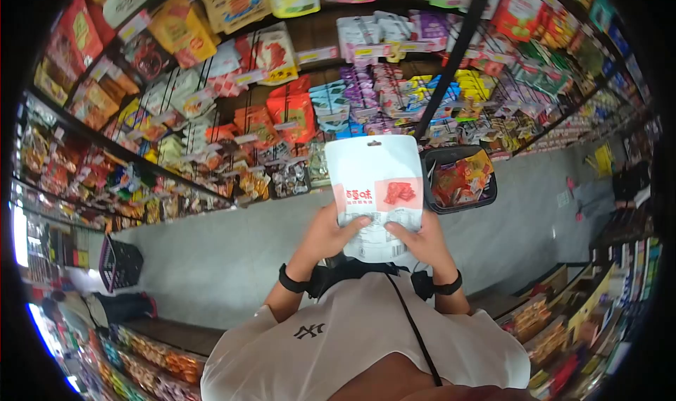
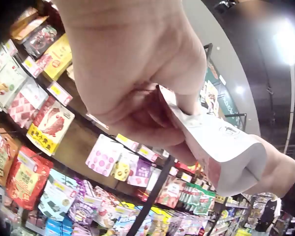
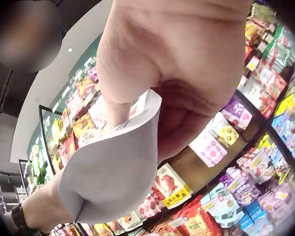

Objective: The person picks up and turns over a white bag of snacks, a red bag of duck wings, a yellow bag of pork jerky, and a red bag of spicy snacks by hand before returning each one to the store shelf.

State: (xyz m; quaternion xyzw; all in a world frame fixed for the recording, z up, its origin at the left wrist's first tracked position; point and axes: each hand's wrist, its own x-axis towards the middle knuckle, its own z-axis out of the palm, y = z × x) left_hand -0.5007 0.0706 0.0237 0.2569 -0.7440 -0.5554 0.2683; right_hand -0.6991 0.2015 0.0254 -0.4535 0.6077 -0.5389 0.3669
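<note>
Snack shelves, then a white pouch lettered 百草味 in red.
Grey floor borders the shelves' near edge; the shirt reads NY. A black basket shows near the pouch's right edge. Left hand and right hand grip the pouch's lower edges.

Bagged snacks crowd shop shelves.
A dark basket sits at left on the grey floor; red pouches appear left of blue packets.
</note>
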